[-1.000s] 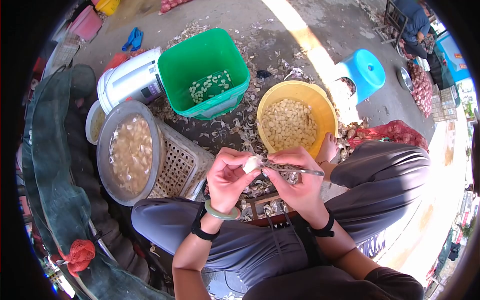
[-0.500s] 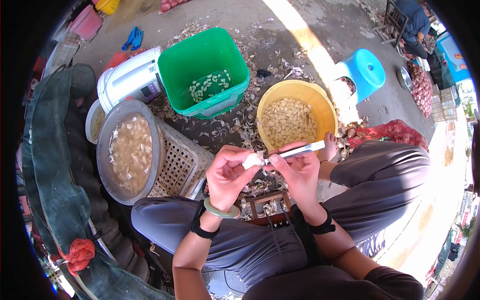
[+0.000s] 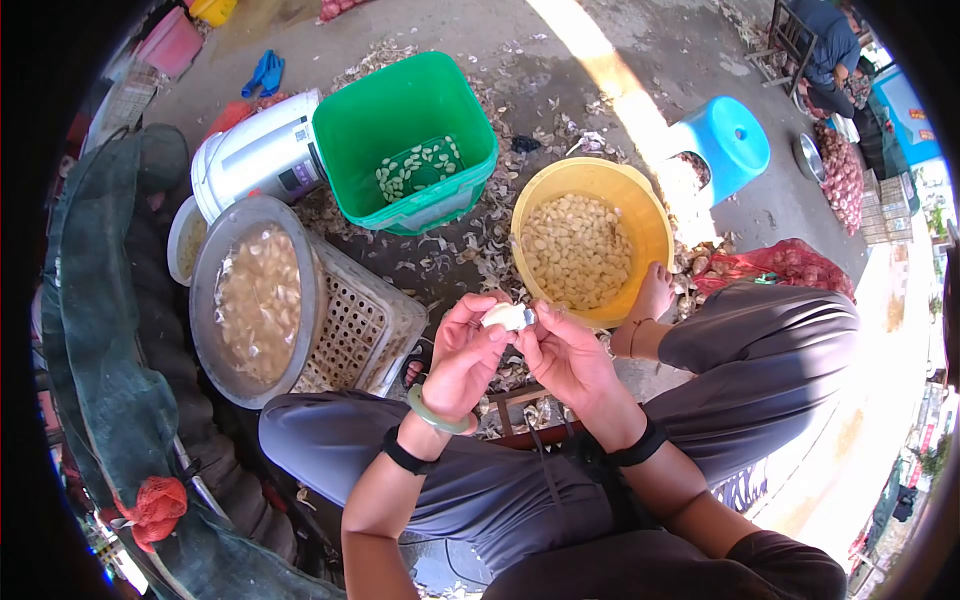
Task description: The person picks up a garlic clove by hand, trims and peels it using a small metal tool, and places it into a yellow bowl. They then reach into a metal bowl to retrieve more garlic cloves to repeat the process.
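My left hand [image 3: 462, 355] is closed, its thumb and fingertips pinching a whitish garlic clove [image 3: 506, 317]. Close against it, my right hand [image 3: 570, 350] has its fingers bent at the clove's other side. A small grey piece of a knife [image 3: 530, 316] shows between the right fingertips and the clove; the rest is hidden by that hand. Beyond the hands stands a yellow basin [image 3: 660, 225] of peeled garlic cloves [image 3: 575, 250]. A green bucket [image 3: 400, 100] with some cloves on its bottom stands farther left.
At left, a grey tub [image 3: 203, 335] of cloves in water sits by a plastic crate [image 3: 350, 330]. A white bucket [image 3: 250, 150] lies on its side. A blue stool [image 3: 735, 150] and red mesh bag [image 3: 780, 268] are at right. Garlic skins litter the floor. Another person [image 3: 825, 45] sits far right.
The knife's long light strip, visible before across my right hand, is now mostly out of sight. My right hand has turned and moved slightly left and down, nearer my left hand.
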`<state>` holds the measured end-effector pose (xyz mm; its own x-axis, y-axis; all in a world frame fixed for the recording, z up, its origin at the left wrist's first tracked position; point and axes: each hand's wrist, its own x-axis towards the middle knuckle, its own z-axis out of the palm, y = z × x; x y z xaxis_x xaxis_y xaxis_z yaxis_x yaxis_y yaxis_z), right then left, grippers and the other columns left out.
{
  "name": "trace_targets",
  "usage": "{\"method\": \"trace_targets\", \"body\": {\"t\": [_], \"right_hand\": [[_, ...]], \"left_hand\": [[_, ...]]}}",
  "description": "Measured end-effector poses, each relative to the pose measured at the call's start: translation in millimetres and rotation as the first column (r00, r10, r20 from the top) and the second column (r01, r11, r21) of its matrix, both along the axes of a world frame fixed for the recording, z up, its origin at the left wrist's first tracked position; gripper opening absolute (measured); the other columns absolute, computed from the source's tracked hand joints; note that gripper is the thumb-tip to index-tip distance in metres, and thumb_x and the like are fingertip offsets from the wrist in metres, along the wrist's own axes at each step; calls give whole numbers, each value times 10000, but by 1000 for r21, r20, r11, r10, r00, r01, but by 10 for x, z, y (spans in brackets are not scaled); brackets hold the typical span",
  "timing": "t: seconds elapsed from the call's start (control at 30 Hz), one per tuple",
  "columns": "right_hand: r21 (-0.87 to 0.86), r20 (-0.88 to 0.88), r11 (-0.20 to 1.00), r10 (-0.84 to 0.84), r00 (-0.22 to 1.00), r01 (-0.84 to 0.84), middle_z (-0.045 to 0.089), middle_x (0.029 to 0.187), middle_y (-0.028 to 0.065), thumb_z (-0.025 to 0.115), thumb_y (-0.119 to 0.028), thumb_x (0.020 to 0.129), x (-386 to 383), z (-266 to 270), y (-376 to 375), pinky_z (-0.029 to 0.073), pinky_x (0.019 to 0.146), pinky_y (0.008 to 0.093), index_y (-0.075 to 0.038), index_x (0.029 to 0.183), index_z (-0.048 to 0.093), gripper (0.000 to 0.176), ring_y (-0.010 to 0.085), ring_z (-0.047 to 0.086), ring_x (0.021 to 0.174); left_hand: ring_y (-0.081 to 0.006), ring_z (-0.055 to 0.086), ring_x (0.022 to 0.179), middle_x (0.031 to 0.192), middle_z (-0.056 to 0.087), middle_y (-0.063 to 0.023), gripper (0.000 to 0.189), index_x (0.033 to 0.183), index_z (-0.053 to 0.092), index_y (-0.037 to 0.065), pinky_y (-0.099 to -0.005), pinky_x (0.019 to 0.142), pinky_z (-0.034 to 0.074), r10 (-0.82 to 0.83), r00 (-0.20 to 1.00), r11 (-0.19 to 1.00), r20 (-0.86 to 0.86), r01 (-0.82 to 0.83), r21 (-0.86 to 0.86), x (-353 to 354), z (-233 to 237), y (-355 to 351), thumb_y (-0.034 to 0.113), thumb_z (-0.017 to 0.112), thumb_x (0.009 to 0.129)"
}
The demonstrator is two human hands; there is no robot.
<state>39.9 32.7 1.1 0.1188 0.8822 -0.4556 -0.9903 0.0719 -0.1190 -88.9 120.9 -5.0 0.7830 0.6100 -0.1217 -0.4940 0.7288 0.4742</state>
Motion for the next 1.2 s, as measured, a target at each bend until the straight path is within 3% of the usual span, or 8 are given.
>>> {"method": "trace_targets", "body": {"t": [0.23, 0.43, 0.5, 0.63, 0.83, 1.03, 1.13, 1.2], "right_hand": [[-18, -215, 998, 48, 975, -53, 633, 975, 152, 577, -107, 925, 2, 23, 5, 577, 800, 228, 58, 1006, 589, 184, 199, 651, 878], [-63, -344, 997, 15, 939, -39, 632, 970, 129, 598, -79, 907, 43, -60, 0, 578, 806, 250, 29, 1008, 593, 148, 189, 648, 884], [25, 220, 999, -52, 974, 47, 621, 977, 99, 587, -62, 909, 59, -25, -10, 583, 787, 250, -3, 1057, 581, 160, 171, 640, 899], [21, 434, 999, -37, 900, 32, 646, 984, 111, 620, -72, 892, 129, 57, -14, 578, 781, 280, -18, 1011, 596, 132, 175, 656, 867], [33, 409, 997, -74, 910, 67, 655, 959, 112, 612, -84, 899, 116, 38, -6, 579, 762, 260, -7, 1021, 588, 146, 178, 662, 862], [9, 103, 999, -41, 994, 41, 656, 943, 112, 588, -116, 921, 146, -56, -27, 578, 744, 236, 6, 1010, 582, 152, 169, 669, 818], [-15, 184, 999, -38, 982, 42, 657, 932, 119, 600, -104, 912, 177, -35, -21, 581, 734, 246, 11, 1002, 579, 148, 177, 671, 809], [5, 561, 996, -78, 824, 91, 654, 939, 127, 595, -92, 911, 189, 47, -20, 587, 731, 260, 19, 995, 579, 139, 185, 674, 822]], "left_hand": [[-142, 569, 997, 1205, 522, -84, 316, 1172, 524, 54, -253, 871, 476, -32, 995, 995, 95, 40, -86, 32, -31, -7, -9, 592, 870], [-181, 522, 1129, 1238, 530, -87, 313, 1203, 522, 18, -316, 932, 439, -48, 989, 997, 141, 40, 59, 44, -47, 43, -3, 558, 892], [-177, 549, 1098, 1213, 561, -101, 305, 1196, 537, 18, -309, 915, 459, -59, 998, 984, -27, 63, 164, 11, 28, 101, 16, 579, 894], [-172, 589, 1032, 1177, 587, -110, 293, 1186, 547, 15, -291, 893, 484, -100, 990, 981, -103, 115, 154, -52, -110, 103, 44, 597, 899], [-210, 594, 1077, 1205, 568, -151, 258, 1195, 544, 34, -283, 930, 523, -160, 981, 963, 111, 180, -199, -12, -219, -2, 38, 520, 938], [-216, 601, 1059, 1203, 561, -155, 285, 1231, 511, 31, -268, 915, 534, -173, 948, 882, 268, 270, -386, 18, -232, 3, 46, 506, 946], [-177, 613, 1030, 1152, 596, -122, 264, 1186, 542, 3, -260, 891, 533, -235, 969, 952, -71, 214, -219, 48, -64, 53, 54, 555, 927], [-150, 610, 1001, 1113, 609, -101, 274, 1175, 544, -14, -254, 862, 524, -38, 943, 889, -332, 183, 420, 42, -30, 74, 23, 584, 906]]}}
